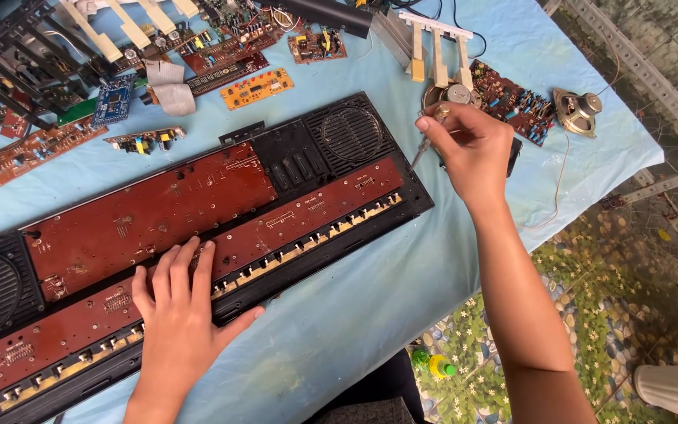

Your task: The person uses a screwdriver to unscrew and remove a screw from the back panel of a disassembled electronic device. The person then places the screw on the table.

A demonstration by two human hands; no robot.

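An opened black keyboard casing (331,133) lies slantwise on the blue-covered table (355,314), with two long reddish-brown circuit boards (158,208) inside and round speaker grilles at each end. My left hand (178,306) rests flat on the lower board, fingers spread, thumb over the casing's front edge. My right hand (472,149) hovers just past the casing's right end, gripping a thin screwdriver (424,145) whose tip points down toward the casing's corner.
Loose circuit boards (256,86), a grey ribbon cable (170,86), white keys (437,51) and a black key frame (17,55) lie at the back. A small loose speaker (577,110) sits near the table's right edge. A yellow-green bottle (433,365) stands on the flowered floor.
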